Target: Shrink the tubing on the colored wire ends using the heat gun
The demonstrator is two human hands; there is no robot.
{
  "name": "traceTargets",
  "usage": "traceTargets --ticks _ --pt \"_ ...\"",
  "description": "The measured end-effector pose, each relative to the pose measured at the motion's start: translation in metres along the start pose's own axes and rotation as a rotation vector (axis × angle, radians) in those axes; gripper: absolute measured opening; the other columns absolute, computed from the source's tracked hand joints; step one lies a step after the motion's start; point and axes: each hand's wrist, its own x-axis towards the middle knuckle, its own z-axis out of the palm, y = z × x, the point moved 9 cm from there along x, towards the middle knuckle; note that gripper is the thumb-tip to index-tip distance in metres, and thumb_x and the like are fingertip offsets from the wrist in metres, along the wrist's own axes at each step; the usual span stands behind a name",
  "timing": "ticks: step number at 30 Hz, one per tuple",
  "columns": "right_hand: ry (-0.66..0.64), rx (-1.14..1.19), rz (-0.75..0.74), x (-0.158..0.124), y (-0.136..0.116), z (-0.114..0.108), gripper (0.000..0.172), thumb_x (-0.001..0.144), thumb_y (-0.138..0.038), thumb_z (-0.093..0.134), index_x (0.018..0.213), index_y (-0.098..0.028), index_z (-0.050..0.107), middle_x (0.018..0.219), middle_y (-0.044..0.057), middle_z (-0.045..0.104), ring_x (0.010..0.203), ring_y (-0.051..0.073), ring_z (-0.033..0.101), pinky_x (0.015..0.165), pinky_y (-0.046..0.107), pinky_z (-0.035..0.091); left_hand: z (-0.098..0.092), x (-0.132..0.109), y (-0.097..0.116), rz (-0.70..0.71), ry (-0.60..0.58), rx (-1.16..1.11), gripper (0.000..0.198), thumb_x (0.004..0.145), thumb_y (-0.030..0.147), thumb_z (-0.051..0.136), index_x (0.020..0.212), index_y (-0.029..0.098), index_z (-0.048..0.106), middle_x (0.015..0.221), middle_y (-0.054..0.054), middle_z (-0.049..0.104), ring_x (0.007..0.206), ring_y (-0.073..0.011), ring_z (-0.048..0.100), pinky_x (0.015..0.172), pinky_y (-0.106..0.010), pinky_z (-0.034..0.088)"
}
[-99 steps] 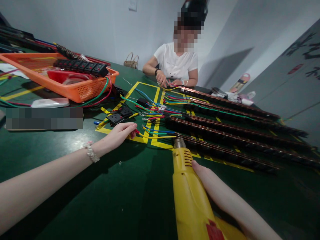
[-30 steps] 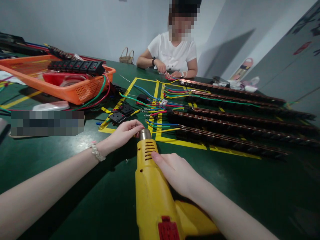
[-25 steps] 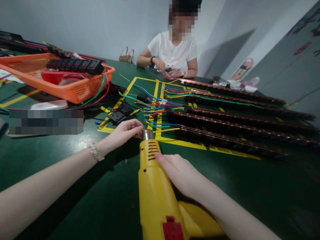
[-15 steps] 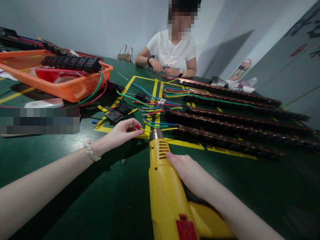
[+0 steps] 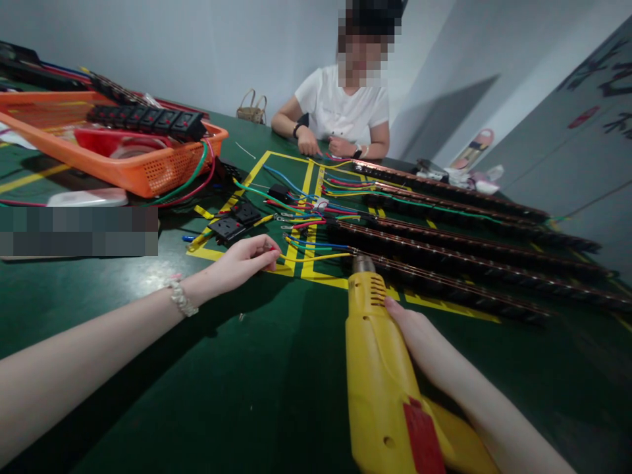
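My left hand (image 5: pixel 241 264) is closed in a pinch on the end of a yellow wire (image 5: pixel 318 261), where a bit of red shows at the fingertips. That wire runs right to the nearest long dark strip with copper-coloured rails (image 5: pixel 464 287). Blue and green wires with metal end lugs leave the same strip. My right hand (image 5: pixel 419 332) grips a yellow heat gun (image 5: pixel 378 368) with a red panel. Its metal nozzle points away from me, close to where the yellow wire meets the strip. Whether they touch, I cannot tell.
Several more wired strips (image 5: pixel 494 260) lie behind. Black sockets (image 5: pixel 228 228) rest beyond my left hand. An orange basket (image 5: pixel 162 178) holding a black socket strip (image 5: pixel 148 120) stands at left. Yellow tape (image 5: pixel 326 282) marks the green table (image 5: pixel 276 382). A person (image 5: pixel 345 108) sits opposite, hands on the table.
The heat gun in my right hand has moved right, its nozzle going from near my left fingers to the strip's end. My left hand still pinches the yellow wire. The view has shifted slightly.
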Motion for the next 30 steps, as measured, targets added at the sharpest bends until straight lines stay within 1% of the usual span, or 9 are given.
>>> traceTargets --ticks 4,8,15,23,27,30 --pt "-0.017 -0.009 0.009 -0.004 -0.003 0.003 0.07 0.077 -0.073 0.032 0.096 -0.014 0.064 0.091 0.011 0.066 0.081 0.023 0.064 0.073 0.032 0.048 0.0 0.001 -0.003 -0.015 -0.005 -0.02 0.033 0.084 0.044 0.042 0.088 0.012 0.049 0.076 -0.003 0.057 0.07 -0.0077 0.053 0.067 -0.02 0.043" --pt "-0.02 -0.04 -0.02 -0.005 -0.006 0.003 0.072 0.079 -0.072 0.03 0.096 -0.012 0.064 0.091 0.012 0.066 0.081 0.022 0.064 0.072 0.031 0.048 0.0 0.001 -0.005 -0.017 -0.009 -0.041 0.035 0.086 0.045 0.037 0.087 0.012 0.049 0.075 -0.003 0.056 0.069 -0.0077 0.053 0.067 -0.02 0.042" --pt "0.009 -0.057 -0.064 -0.004 -0.011 0.002 0.07 0.081 -0.069 0.029 0.101 -0.01 0.062 0.093 0.013 0.066 0.082 0.021 0.063 0.074 0.032 0.047 0.001 0.001 -0.004 -0.01 -0.026 -0.08 0.034 0.086 0.043 0.037 0.082 0.011 0.049 0.072 -0.003 0.055 0.066 -0.0083 0.051 0.065 -0.02 0.041" --pt "-0.014 -0.137 -0.103 -0.013 -0.019 0.014 0.066 0.081 -0.069 0.03 0.09 -0.012 0.062 0.088 0.011 0.065 0.078 0.02 0.061 0.069 0.029 0.045 0.002 0.001 -0.002 0.006 -0.038 -0.129 0.033 0.085 0.041 0.039 0.078 0.011 0.048 0.067 0.0 0.051 0.063 -0.0075 0.047 0.063 -0.019 0.038" --pt "-0.037 -0.209 -0.11 -0.017 -0.025 0.022 0.067 0.082 -0.069 0.026 0.086 -0.013 0.061 0.086 0.01 0.064 0.077 0.02 0.06 0.067 0.028 0.044 0.0 0.001 0.002 0.024 -0.033 -0.107 0.033 0.086 0.04 0.037 0.075 0.011 0.047 0.066 0.0 0.05 0.063 -0.0071 0.046 0.063 -0.019 0.036" --pt "-0.019 -0.274 -0.125 -0.017 -0.031 0.026 0.066 0.082 -0.069 0.024 0.081 -0.013 0.06 0.081 0.009 0.063 0.073 0.018 0.058 0.063 0.026 0.041 -0.001 0.001 0.004 0.031 -0.023 -0.062 0.033 0.086 0.04 0.036 0.075 0.011 0.047 0.064 0.0 0.049 0.062 -0.007 0.045 0.063 -0.019 0.035"
